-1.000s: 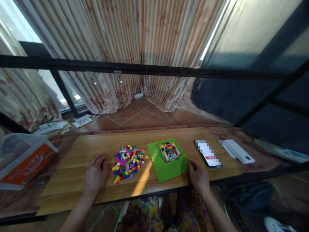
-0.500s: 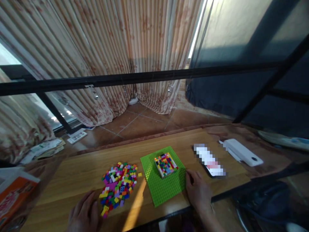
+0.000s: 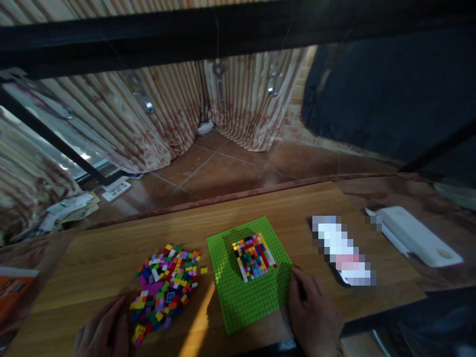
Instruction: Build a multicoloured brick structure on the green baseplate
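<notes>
My left hand (image 3: 104,329) lies on the wooden table with its fingers stretched out and nothing in them. Just to its right is a loose pile of small coloured toy bricks (image 3: 178,282). Near the middle lies a green studded baseplate (image 3: 256,302), tilted a little in my view. On its upper part sits a rectangle of many-coloured bricks (image 3: 255,258) with a partly white border. My right hand (image 3: 314,310) is at the plate's right edge, fingers curled and thumb and forefinger pinching the edge. Its other fingertips are hidden.
A single yellow brick (image 3: 204,270) lies between pile and plate. To the right are a phone (image 3: 344,253) with a blurred screen and a white oblong device (image 3: 420,235). An orange-and-white box (image 3: 15,292) is at far left. A dark bar (image 3: 186,39) crosses beyond the table.
My view has tipped down and come closer, so the table's things look larger. Both hands stay about where they were beside the pile and the plate; the bricks appear unmoved.
</notes>
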`<state>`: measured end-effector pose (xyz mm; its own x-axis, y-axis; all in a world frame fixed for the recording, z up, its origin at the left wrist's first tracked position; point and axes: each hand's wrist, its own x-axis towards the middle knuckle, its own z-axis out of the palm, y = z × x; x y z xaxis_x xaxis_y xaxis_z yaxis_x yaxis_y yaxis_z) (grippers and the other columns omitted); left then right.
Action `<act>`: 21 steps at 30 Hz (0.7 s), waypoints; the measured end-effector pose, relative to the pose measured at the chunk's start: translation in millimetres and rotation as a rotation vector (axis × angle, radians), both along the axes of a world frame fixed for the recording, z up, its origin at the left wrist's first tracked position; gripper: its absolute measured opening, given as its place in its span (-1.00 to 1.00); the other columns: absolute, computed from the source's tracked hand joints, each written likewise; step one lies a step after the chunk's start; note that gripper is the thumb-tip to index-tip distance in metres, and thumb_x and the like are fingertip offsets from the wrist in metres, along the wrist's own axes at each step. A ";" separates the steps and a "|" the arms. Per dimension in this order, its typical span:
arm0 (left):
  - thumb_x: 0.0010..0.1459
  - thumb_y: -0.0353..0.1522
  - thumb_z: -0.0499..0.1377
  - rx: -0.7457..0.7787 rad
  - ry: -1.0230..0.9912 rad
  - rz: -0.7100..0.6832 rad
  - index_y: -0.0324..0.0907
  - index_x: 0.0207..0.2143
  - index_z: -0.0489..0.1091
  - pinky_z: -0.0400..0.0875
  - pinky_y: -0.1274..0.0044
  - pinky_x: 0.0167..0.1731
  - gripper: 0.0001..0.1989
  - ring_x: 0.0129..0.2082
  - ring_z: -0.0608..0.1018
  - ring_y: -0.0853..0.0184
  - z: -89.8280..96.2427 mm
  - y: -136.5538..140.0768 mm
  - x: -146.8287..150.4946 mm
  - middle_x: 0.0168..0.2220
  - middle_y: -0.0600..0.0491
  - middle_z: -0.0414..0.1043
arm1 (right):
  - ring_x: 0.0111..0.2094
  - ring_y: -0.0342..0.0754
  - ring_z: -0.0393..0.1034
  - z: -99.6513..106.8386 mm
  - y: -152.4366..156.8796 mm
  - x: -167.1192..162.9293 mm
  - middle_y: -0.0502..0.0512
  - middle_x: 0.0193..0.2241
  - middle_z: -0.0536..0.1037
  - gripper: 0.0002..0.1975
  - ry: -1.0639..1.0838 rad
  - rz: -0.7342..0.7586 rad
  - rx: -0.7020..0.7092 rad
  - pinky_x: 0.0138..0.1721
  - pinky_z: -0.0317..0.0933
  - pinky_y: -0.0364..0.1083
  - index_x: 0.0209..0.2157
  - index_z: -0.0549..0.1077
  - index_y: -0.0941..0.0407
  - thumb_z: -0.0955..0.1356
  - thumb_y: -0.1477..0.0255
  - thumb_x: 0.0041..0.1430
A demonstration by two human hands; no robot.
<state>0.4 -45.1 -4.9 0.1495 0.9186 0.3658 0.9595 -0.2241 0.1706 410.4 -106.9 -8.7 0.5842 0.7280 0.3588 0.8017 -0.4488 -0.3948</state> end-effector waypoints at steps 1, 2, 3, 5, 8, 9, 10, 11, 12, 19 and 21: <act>0.21 -0.25 -0.03 -0.013 0.006 0.009 -0.04 0.07 0.25 0.39 0.15 -0.03 -0.62 -0.07 0.48 0.04 1.6 -0.4 0.6 0.00 -0.13 0.39 | -0.43 -0.04 0.40 0.8 -0.4 -0.2 0.12 -0.28 0.60 -0.68 -0.002 -0.001 -0.009 -0.47 0.04 -0.08 -0.19 0.55 0.04 0.20 0.25 0.31; 0.22 -0.24 -0.04 -0.016 0.016 0.005 -0.06 0.05 0.27 0.39 0.16 -0.03 -0.63 -0.08 0.48 0.04 3.7 -1.0 2.0 -0.01 -0.13 0.40 | -0.43 -0.04 0.39 1.8 -0.8 -0.2 0.12 -0.27 0.60 -0.68 -0.005 0.000 -0.015 -0.46 0.03 -0.08 -0.20 0.55 0.04 0.20 0.24 0.31; 0.23 -0.23 -0.04 -0.052 0.030 0.007 -0.08 0.04 0.28 0.38 0.18 -0.01 -0.64 -0.06 0.48 0.05 6.0 -1.7 4.4 0.00 -0.13 0.39 | -0.43 -0.04 0.38 3.1 -1.0 -0.2 0.12 -0.27 0.60 -0.67 -0.008 -0.002 -0.019 -0.46 0.01 -0.08 -0.20 0.55 0.04 0.20 0.24 0.31; 0.23 -0.22 -0.04 -0.063 0.019 0.038 -0.13 0.02 0.31 0.36 0.19 0.02 -0.63 -0.03 0.46 0.04 10.6 -3.0 11.1 0.02 -0.15 0.39 | -0.44 -0.05 0.36 5.8 -1.0 0.2 0.12 -0.28 0.59 -0.68 -0.007 -0.005 -0.027 -0.48 -0.04 -0.09 -0.19 0.55 0.05 0.21 0.25 0.30; 0.24 -0.22 -0.06 -0.003 -0.014 0.095 -0.19 -0.03 0.36 0.38 0.21 -0.01 -0.63 -0.07 0.47 0.05 14.4 -4.1 21.7 -0.04 -0.16 0.43 | -0.45 -0.07 0.33 8.5 -0.9 1.7 0.13 -0.30 0.57 -0.70 -0.007 0.015 -0.027 -0.48 -0.06 -0.10 -0.19 0.55 0.07 0.22 0.28 0.29; 0.24 -0.22 -0.06 -0.002 -0.021 0.095 -0.21 -0.04 0.37 0.39 0.22 -0.03 -0.63 -0.08 0.47 0.06 14.5 -4.2 24.2 -0.05 -0.17 0.44 | -0.45 -0.08 0.32 8.7 -0.9 2.4 0.13 -0.30 0.56 -0.70 -0.012 0.028 -0.026 -0.48 -0.06 -0.10 -0.19 0.55 0.08 0.22 0.28 0.29; 0.25 -0.23 -0.06 0.011 -0.035 0.092 -0.23 -0.05 0.38 0.40 0.22 -0.04 -0.62 -0.09 0.47 0.06 14.1 -4.0 25.9 -0.07 -0.18 0.44 | -0.46 -0.09 0.30 8.6 -0.8 3.2 0.14 -0.30 0.56 -0.70 -0.018 0.041 -0.023 -0.48 -0.07 -0.10 -0.19 0.55 0.09 0.23 0.29 0.28; 0.25 -0.24 -0.06 0.020 -0.045 0.090 -0.24 -0.05 0.38 0.41 0.23 -0.05 -0.62 -0.09 0.47 0.07 13.5 -3.6 27.0 -0.07 -0.18 0.45 | -0.47 -0.10 0.29 8.2 -0.5 4.1 0.14 -0.30 0.56 -0.70 -0.022 0.049 -0.018 -0.49 -0.08 -0.10 -0.19 0.55 0.10 0.23 0.29 0.27; 0.25 -0.25 -0.06 0.023 -0.055 0.091 -0.25 -0.06 0.39 0.40 0.23 -0.05 -0.63 -0.09 0.47 0.08 12.6 -3.1 27.6 -0.07 -0.18 0.45 | -0.47 -0.10 0.28 7.6 -0.2 5.0 0.13 -0.30 0.55 -0.70 -0.021 0.050 -0.014 -0.50 -0.10 -0.10 -0.19 0.55 0.10 0.24 0.30 0.27; 0.25 -0.31 -0.06 0.062 -0.099 0.076 -0.29 -0.08 0.42 0.38 0.25 -0.01 -0.63 -0.07 0.44 0.09 12.1 -3.0 29.4 -0.07 -0.18 0.44 | -0.47 -0.10 0.26 7.8 2.7 8.6 0.14 -0.30 0.54 -0.72 -0.004 0.043 0.028 -0.48 -0.10 -0.09 -0.22 0.56 0.11 0.25 0.33 0.23; 0.23 -0.33 -0.05 0.057 -0.117 0.057 -0.26 -0.09 0.43 0.37 0.26 0.00 -0.66 -0.06 0.43 0.09 12.8 -4.3 30.5 -0.08 -0.16 0.44 | -0.45 -0.08 0.29 8.3 3.3 8.9 0.14 -0.30 0.55 -0.72 0.010 0.053 -0.004 -0.47 -0.08 -0.09 -0.22 0.57 0.11 0.24 0.34 0.21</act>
